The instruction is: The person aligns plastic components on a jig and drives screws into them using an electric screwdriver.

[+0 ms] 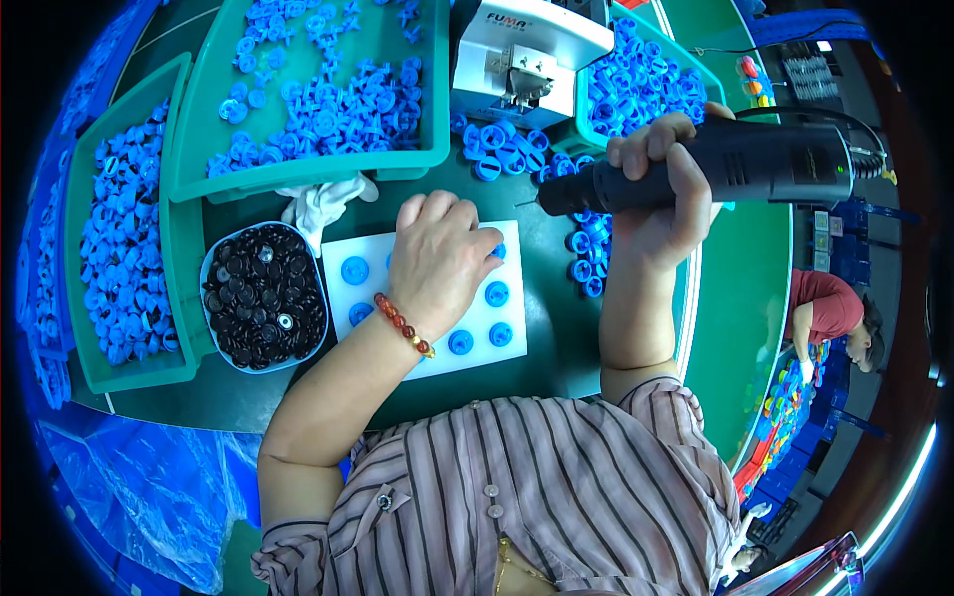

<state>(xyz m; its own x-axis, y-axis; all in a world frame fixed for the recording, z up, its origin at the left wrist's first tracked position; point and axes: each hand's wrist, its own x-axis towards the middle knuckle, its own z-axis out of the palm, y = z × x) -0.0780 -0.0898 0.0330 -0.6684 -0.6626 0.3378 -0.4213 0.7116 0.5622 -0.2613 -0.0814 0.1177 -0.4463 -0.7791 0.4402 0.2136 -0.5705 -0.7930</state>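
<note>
My left hand (pixel 442 253) is over a white board (pixel 427 370), its fingers curled under, so whatever they hold is hidden. The thumb tip touches a blue round plastic part (pixel 499 251) at the board's upper right. More blue round parts sit in rows on the board, such as one at the left (pixel 355 269) and one at the lower right (pixel 500 334); my left hand and wrist cover others. My right hand (pixel 668 184) grips a black electric screwdriver (pixel 765 164). Its thin bit points left, above loose blue parts and clear of the board.
A bowl of small black pieces (pixel 263 298) stands left of the board, with a white glove (pixel 328 204) behind. Green bins of blue parts line the left (pixel 184 338), back (pixel 437 157) and back right. A grey machine (pixel 482 74) stands behind. A co-worker (pixel 827 316) bends at the far right.
</note>
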